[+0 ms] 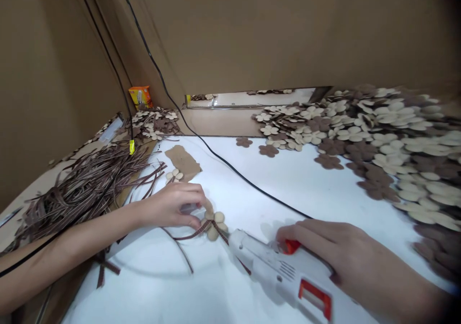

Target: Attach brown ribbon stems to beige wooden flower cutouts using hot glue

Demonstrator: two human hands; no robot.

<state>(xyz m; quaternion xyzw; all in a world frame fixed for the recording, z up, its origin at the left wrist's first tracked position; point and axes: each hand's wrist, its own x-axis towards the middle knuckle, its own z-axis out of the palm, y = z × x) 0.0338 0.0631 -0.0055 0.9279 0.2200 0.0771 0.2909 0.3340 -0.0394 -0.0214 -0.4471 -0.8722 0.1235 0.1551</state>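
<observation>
Ok so starting at the far left of the frame, there's a big messy heap of brown stitched ribbons (93,189), with the left forearm reaching in past its lower side. Above that, upper left, an orange box (140,96) sits behind a small jumble of felt flowers, and a black cable with a yellow tag (131,147) hangs down over the ribbons. Moving right there's a torn cardboard scrap (182,162) with a little cream flower just beside it, both on the white tabletop (151,285). Left hand (180,206) is around mid-frame: fingers curled, a gap showing between thumb and index, tips right at the cream felt flower (219,218) and the brown ribbon (202,229) crossing it. Honestly can't tell if they're actually pinching either one. That flower is pretty much dead center, slightly low. Just to its lower right is the nose of a white glue gun (266,264); can't tell if it's touching. Lower right, the right hand (334,247) has its fingers closed firmly round the gun's body, by the red trigger. Far right is a massive spread of cream and brown flower cutouts (355,134).
</observation>
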